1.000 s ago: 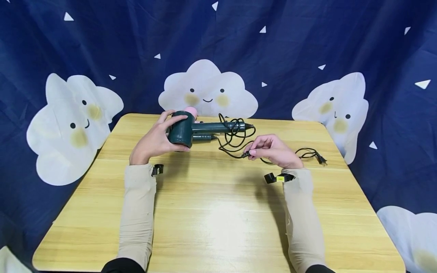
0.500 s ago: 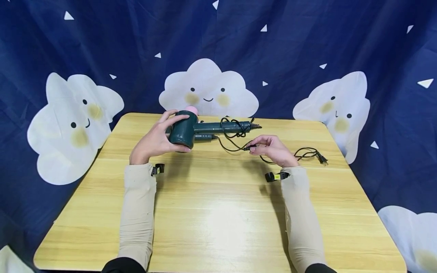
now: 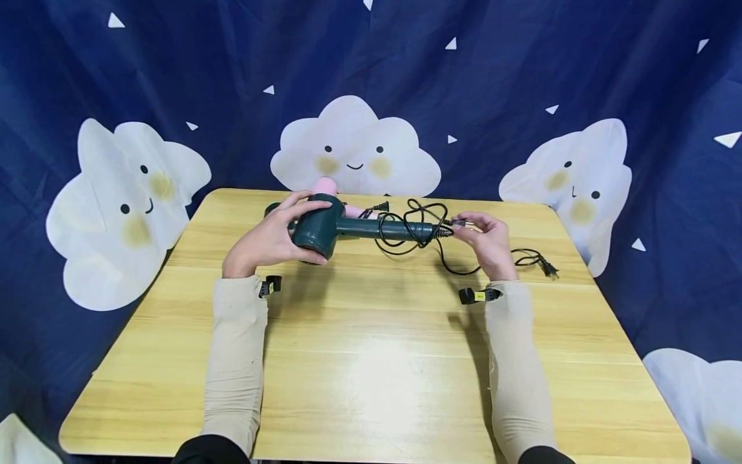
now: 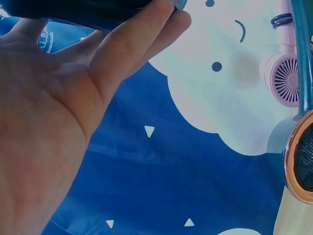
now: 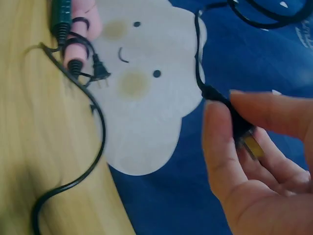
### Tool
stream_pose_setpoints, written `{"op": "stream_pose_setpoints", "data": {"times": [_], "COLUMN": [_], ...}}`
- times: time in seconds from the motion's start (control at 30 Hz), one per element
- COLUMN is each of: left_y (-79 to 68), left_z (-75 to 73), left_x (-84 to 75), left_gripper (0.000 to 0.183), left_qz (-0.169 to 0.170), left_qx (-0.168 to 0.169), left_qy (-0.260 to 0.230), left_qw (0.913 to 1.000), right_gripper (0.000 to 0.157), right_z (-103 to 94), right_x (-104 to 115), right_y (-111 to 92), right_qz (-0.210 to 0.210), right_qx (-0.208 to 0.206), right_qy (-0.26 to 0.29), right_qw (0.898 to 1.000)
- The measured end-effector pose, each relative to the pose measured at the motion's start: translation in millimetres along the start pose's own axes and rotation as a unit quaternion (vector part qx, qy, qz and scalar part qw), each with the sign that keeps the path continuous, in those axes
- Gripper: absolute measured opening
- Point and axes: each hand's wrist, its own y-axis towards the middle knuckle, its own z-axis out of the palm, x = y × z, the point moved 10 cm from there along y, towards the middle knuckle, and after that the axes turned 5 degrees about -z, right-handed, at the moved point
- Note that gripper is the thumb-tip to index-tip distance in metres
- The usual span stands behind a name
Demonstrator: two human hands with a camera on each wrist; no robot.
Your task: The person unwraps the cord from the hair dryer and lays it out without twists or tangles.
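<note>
One dark-green, T-shaped plastic hair dryer (image 3: 359,228), its barrel (image 3: 316,233) gripped in left hand (image 3: 263,238), seemingly for steadiness; one black, brassy-pronged plug (image 5: 239,121), pinched in right hand (image 3: 491,245), apparently controlling thin black cord (image 5: 197,54) between.

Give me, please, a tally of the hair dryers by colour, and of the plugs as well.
Green: 2, the held hair dryer and the hair dryer behind it
Pink: 1, the pink hair dryer
Plugs: 3, the pinched plug, the middle plug and the far-right plug
Total: 6
</note>
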Motion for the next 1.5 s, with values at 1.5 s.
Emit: {"op": "stream_pose_setpoints", "data": {"times": [1.5], "left_y": [6.3], "left_z": [9.2], "left_x": [33.2], "left_gripper": [0.101], "left_qz": [-0.050], "left_qx": [0.026], "left_qy": [0.055], "left_qw": [0.9969], "right_gripper": [0.023], "right_z": [26.9], "right_x": [147.9], "right_y": [-59.4], "right_qz": [-0.236], "right_qx": [-0.003], "right_qy": [0.275], "right_qw": [0.932]}}
